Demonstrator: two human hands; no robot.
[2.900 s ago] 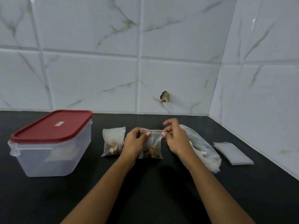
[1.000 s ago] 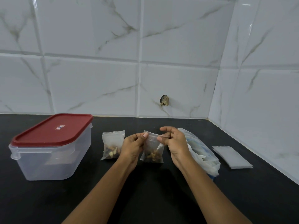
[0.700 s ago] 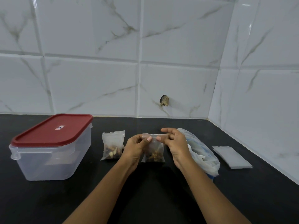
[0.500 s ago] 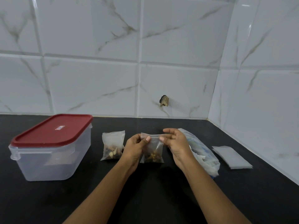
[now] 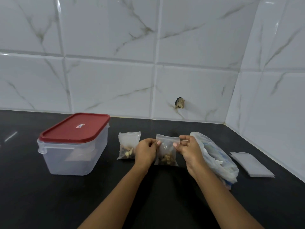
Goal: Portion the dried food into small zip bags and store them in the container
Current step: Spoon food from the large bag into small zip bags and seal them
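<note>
A small clear zip bag point(image 5: 166, 155) with brown dried food in its bottom stands upright on the black counter. My left hand point(image 5: 146, 152) pinches its top left corner and my right hand point(image 5: 189, 150) pinches its top right corner, at the zip strip. A second filled zip bag point(image 5: 127, 144) stands just left of my left hand. The clear container point(image 5: 72, 156) with a red lid point(image 5: 75, 128) sits closed at the left. A large plastic bag point(image 5: 216, 159) lies behind my right wrist.
A flat stack of empty zip bags point(image 5: 251, 164) lies at the right near the wall corner. White tiled walls bound the counter at the back and right. A small dark broken spot point(image 5: 179, 103) marks the back wall.
My hands have slid apart along the top of the bag, from near its middle out to its two corners. The bag now stands straighter. Nothing else has moved.
</note>
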